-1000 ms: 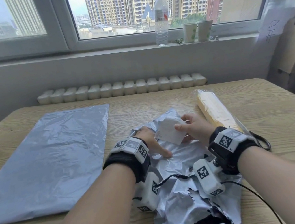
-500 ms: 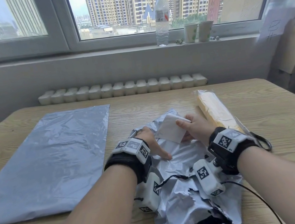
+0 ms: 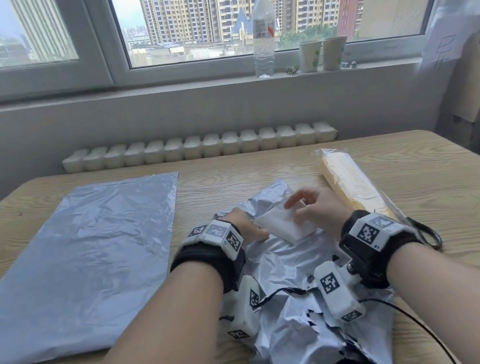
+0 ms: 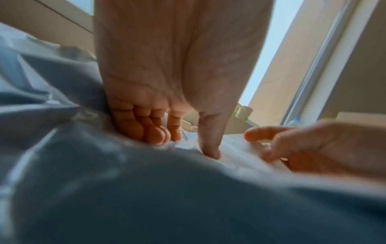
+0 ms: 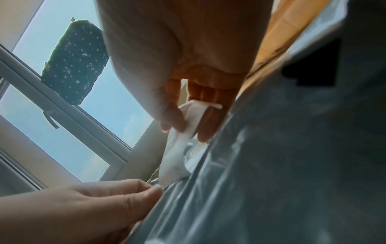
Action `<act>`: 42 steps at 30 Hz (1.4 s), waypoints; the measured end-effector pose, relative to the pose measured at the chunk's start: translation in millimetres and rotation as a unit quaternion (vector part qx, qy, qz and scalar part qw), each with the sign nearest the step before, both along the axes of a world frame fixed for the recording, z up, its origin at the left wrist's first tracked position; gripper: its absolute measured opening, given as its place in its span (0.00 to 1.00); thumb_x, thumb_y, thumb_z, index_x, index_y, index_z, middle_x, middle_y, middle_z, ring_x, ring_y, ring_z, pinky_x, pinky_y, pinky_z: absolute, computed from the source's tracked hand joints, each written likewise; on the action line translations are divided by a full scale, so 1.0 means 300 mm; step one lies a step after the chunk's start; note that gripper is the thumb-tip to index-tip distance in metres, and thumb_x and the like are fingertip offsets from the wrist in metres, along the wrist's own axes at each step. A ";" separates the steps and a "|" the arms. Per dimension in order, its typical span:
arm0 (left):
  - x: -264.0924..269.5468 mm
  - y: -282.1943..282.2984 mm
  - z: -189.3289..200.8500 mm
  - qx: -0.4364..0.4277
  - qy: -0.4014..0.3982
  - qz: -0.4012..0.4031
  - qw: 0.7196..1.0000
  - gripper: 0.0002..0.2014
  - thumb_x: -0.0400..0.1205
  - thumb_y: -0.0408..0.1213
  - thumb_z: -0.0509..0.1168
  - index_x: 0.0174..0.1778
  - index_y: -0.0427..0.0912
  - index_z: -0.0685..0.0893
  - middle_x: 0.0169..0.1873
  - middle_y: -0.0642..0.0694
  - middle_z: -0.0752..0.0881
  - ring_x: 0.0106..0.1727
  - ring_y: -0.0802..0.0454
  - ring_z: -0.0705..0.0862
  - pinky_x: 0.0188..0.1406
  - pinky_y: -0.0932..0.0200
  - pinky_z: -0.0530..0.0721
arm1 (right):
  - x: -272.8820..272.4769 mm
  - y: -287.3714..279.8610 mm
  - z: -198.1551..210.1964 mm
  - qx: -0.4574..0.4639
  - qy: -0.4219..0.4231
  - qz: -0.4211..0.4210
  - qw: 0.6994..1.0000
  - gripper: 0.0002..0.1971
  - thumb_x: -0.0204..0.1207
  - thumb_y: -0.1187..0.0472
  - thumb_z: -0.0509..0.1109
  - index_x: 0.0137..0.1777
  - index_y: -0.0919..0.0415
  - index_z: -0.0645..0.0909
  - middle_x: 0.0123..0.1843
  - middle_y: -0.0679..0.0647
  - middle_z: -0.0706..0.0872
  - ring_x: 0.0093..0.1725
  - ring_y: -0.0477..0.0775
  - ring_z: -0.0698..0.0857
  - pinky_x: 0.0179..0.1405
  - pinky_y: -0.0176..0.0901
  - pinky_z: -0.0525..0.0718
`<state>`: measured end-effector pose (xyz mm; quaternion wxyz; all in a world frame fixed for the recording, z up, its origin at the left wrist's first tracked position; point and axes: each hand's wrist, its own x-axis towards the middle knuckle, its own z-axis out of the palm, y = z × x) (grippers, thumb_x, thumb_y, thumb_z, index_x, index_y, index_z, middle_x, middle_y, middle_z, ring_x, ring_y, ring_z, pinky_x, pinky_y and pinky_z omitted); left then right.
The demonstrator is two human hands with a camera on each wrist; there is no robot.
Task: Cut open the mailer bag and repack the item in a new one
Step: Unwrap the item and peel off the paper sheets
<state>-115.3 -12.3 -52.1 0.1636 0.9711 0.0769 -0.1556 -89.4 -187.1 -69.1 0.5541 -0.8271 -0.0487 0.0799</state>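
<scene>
At the near centre of the table, on the crumpled old mailer bag: our right hand pinches a folded white sheet between thumb and fingers, as the right wrist view shows plainly; our left hand lies with fingers curled and thumb pressed down on the foil at the sheet's left edge, though we cannot tell whether it grips anything. The old bag is torn open at its near end. Item, one: a long yellow pack in clear wrap, just beside the right hand, its long axis running away from us toward the window; the right hand is much the nearer. Scissors, partly hidden behind the right wrist. New mailer bag, flat, well apart to the left, nearer the left hand. We judge that the repacking turns on carrying the pack leftward across the old bag.
</scene>
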 end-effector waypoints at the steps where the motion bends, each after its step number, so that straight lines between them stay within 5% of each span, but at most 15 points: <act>1: -0.004 -0.011 0.000 0.007 -0.009 0.006 1.000 0.20 0.77 0.54 0.68 0.54 0.41 0.75 0.31 0.50 0.78 0.34 0.53 0.79 0.25 0.62 0.69 | -0.001 0.001 0.001 -0.003 -0.005 0.002 1.000 0.14 0.68 0.75 0.71 0.39 0.53 0.86 0.48 0.53 0.86 0.46 0.53 0.84 0.35 0.38 0.81; 4: -0.009 -0.021 -0.001 0.014 -0.008 0.005 1.000 0.27 0.75 0.56 0.71 0.59 0.42 0.71 0.39 0.49 0.81 0.45 0.48 0.82 0.32 0.61 0.75 | -0.002 -0.004 0.001 -0.016 -0.021 0.011 1.000 0.05 0.67 0.62 0.80 0.38 0.55 0.86 0.39 0.50 0.87 0.40 0.48 0.84 0.34 0.35 0.76; 6: -0.004 -0.018 -0.005 0.014 -0.008 0.003 1.000 0.28 0.75 0.55 0.71 0.62 0.41 0.71 0.36 0.51 0.78 0.43 0.49 0.80 0.28 0.61 0.72 | 0.004 -0.012 -0.007 -0.033 -0.014 0.012 0.999 0.10 0.65 0.61 0.82 0.43 0.54 0.85 0.43 0.52 0.87 0.42 0.50 0.85 0.37 0.38 0.82; 10: 0.003 -0.006 -0.016 0.006 -0.012 0.010 1.000 0.31 0.73 0.55 0.72 0.64 0.40 0.74 0.36 0.51 0.80 0.43 0.50 0.81 0.29 0.60 0.72 | 0.017 -0.013 -0.026 -0.038 0.012 -0.006 0.999 0.31 0.60 0.63 0.83 0.62 0.44 0.78 0.54 0.62 0.84 0.50 0.63 0.87 0.49 0.62 0.89; 13: 0.000 -0.005 -0.018 0.005 -0.014 0.008 1.000 0.33 0.72 0.56 0.72 0.67 0.39 0.73 0.42 0.50 0.82 0.42 0.50 0.81 0.26 0.60 0.72 | 0.023 -0.011 -0.032 -0.032 0.029 -0.028 0.999 0.32 0.62 0.63 0.83 0.66 0.55 0.76 0.55 0.62 0.84 0.51 0.63 0.87 0.48 0.61 0.90; 20: -0.001 -0.004 -0.019 0.001 -0.011 0.013 1.000 0.35 0.73 0.55 0.72 0.71 0.41 0.71 0.49 0.50 0.84 0.47 0.50 0.81 0.40 0.59 0.76 | 0.018 -0.011 -0.028 0.003 0.053 -0.049 0.997 0.18 0.70 0.64 0.78 0.58 0.64 0.78 0.54 0.65 0.85 0.50 0.62 0.88 0.37 0.50 0.90; 23: 0.001 -0.003 -0.021 0.008 -0.011 0.005 1.000 0.36 0.73 0.56 0.72 0.71 0.40 0.71 0.56 0.49 0.86 0.49 0.50 0.83 0.40 0.59 0.78 | 0.011 -0.009 -0.022 -0.033 0.020 -0.044 0.998 0.15 0.71 0.57 0.78 0.52 0.61 0.78 0.51 0.62 0.86 0.49 0.60 0.88 0.44 0.54 0.91; 28: 0.003 -0.034 0.008 0.058 -0.045 -0.025 0.997 0.17 0.74 0.50 0.73 0.48 0.43 0.79 0.43 0.47 0.85 0.54 0.46 0.86 0.51 0.54 0.81 | 0.013 0.019 0.020 -0.136 -0.045 0.005 0.990 0.16 0.73 0.50 0.76 0.48 0.62 0.79 0.45 0.59 0.87 0.44 0.57 0.89 0.44 0.55 0.90; 33: 0.017 -0.036 0.028 0.013 -0.013 -0.003 1.000 0.15 0.74 0.46 0.73 0.34 0.44 0.75 0.30 0.49 0.78 0.41 0.49 0.81 0.36 0.60 0.77 | 0.028 0.044 0.053 -0.204 -0.067 0.043 0.976 0.15 0.77 0.51 0.72 0.48 0.64 0.79 0.44 0.58 0.86 0.43 0.60 0.89 0.47 0.60 0.89; 38: 0.023 -0.025 -0.001 -0.033 0.007 0.014 0.999 0.26 0.66 0.63 0.75 0.45 0.45 0.80 0.33 0.51 0.81 0.38 0.53 0.81 0.35 0.61 0.76 | 0.038 0.036 0.052 -0.204 -0.066 0.030 0.976 0.15 0.78 0.53 0.70 0.35 0.57 0.72 0.34 0.51 0.80 0.29 0.49 0.84 0.28 0.42 0.83; 42: 0.033 -0.032 -0.017 -0.006 0.011 0.008 1.000 0.26 0.64 0.63 0.77 0.41 0.46 0.78 0.31 0.53 0.80 0.40 0.52 0.82 0.35 0.61 0.75 | 0.043 0.026 0.046 -0.195 -0.053 0.028 0.979 0.13 0.78 0.53 0.71 0.37 0.58 0.73 0.36 0.54 0.82 0.37 0.56 0.88 0.43 0.55 0.89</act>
